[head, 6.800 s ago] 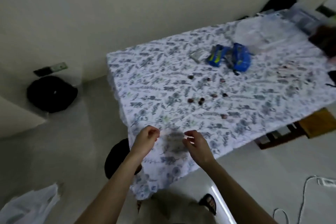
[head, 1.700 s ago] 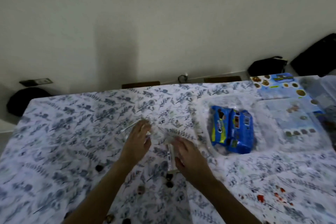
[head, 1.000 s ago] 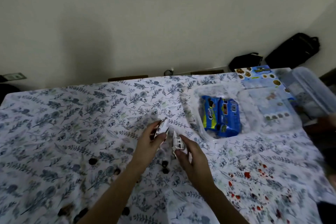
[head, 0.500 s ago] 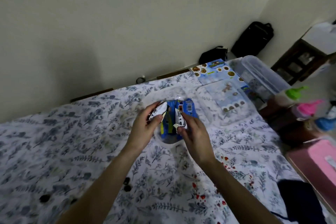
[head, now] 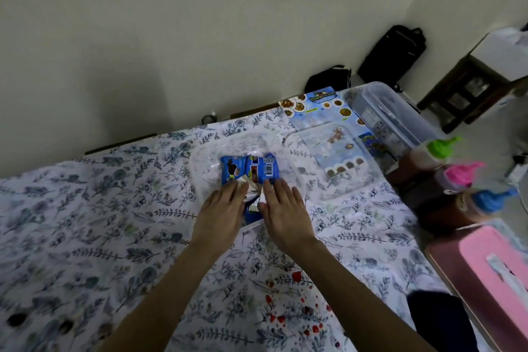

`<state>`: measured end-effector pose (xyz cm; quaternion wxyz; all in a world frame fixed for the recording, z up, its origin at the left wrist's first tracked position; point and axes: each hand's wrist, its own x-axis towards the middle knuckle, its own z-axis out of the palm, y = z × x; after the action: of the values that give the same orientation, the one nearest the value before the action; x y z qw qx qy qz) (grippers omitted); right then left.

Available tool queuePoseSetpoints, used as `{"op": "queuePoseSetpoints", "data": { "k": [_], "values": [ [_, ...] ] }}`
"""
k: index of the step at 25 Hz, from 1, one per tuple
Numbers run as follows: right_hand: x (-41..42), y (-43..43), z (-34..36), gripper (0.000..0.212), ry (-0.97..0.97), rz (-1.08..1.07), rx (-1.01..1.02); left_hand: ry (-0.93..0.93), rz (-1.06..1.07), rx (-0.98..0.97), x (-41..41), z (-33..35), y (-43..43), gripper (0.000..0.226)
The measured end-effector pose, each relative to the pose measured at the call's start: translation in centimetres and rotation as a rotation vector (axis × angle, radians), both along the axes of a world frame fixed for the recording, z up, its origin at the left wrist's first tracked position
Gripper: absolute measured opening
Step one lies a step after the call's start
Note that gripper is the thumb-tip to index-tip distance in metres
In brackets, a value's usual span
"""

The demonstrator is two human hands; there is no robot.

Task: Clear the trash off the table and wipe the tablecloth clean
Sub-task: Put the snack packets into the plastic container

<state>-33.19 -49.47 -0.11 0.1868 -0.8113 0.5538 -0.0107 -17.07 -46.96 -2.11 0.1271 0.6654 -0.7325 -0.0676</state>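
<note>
My left hand point(head: 221, 208) and my right hand point(head: 283, 206) reach side by side, palms down, into a clear plastic tray point(head: 201, 171) on the floral tablecloth point(head: 85, 223). Small white wrappers point(head: 251, 188) stick out between the fingertips of both hands. They sit against the two blue cookie packets point(head: 248, 170) lying in the tray. Red stains point(head: 285, 311) dot the cloth near my right forearm. Dark crumbs point(head: 17, 320) lie at the lower left.
A second clear tray point(head: 368, 177) lies over a blue food flyer point(head: 320, 111), with a clear storage box point(head: 394, 117) behind. Bottles with green point(head: 443, 146), pink point(head: 463, 171) and blue caps point(head: 491, 200) and a pink tissue box point(head: 491, 274) crowd the right edge. Black bags point(head: 391, 51) stand by the wall.
Both hands picked small white wrappers off the cloth, carried them right to the clear tray, and have now lowered them into it by the blue packets. My view swung right.
</note>
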Motion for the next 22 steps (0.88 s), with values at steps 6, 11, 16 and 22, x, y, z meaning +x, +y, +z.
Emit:
{"op": "queuePoseSetpoints", "data": {
  "k": [6, 11, 16, 22],
  "values": [
    [1.1, -0.9, 0.0, 0.059, 0.039, -0.036, 0.065, -0.023, -0.042, 0.186, 0.3, 0.0, -0.4, 0.053],
    [-4.7, 1.2, -0.1, 0.061, -0.133, 0.017, -0.212, -0.021, 0.018, 0.064, 0.6, 0.8, 1.1, 0.051],
    [-11.8, -0.4, -4.1, 0.068, -0.055, -0.174, -0.07, 0.208, 0.25, 0.014, -0.4, 0.0, 3.2, 0.042],
    [-11.7, -4.8, -6.0, 0.085, 0.147, -0.121, -0.053, 0.201, 0.229, -0.004, 0.1, -1.1, 3.4, 0.05]
  ]
}}
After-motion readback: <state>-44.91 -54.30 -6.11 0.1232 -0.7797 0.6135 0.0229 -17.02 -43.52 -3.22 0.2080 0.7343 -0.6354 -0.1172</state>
